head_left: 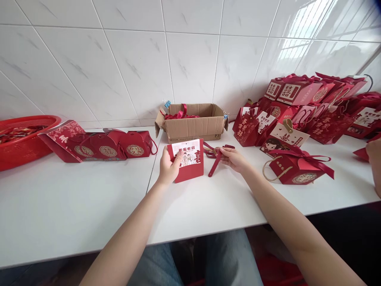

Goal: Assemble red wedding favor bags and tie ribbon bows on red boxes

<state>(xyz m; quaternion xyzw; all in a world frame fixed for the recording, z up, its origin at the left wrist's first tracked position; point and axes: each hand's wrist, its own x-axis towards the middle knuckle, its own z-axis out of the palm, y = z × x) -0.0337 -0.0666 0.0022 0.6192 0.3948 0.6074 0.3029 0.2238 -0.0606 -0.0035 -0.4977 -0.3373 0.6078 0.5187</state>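
Head view: a flat red gift box [188, 159] with a white printed panel is held upright on the white bench [74, 206] by the left hand [168, 167], whose fingers are closed on its left edge with the thumb across the front. A dark red ribbon handle [215, 162] is pinched by the right hand [233, 157], fingers together on its upper part, while the lower end hangs down to the bench just right of the box. Behind them an open cardboard carton [193, 126] with red ribbons inside is set against the tiled wall. Folded red boxes [101, 146] and a red basket [25, 143] are seen at the left. Finished red gift boxes [303, 111] are piled at the right, one with a rope handle [297, 169] nearest. Another person's hand [375, 159] is seen at the right edge.
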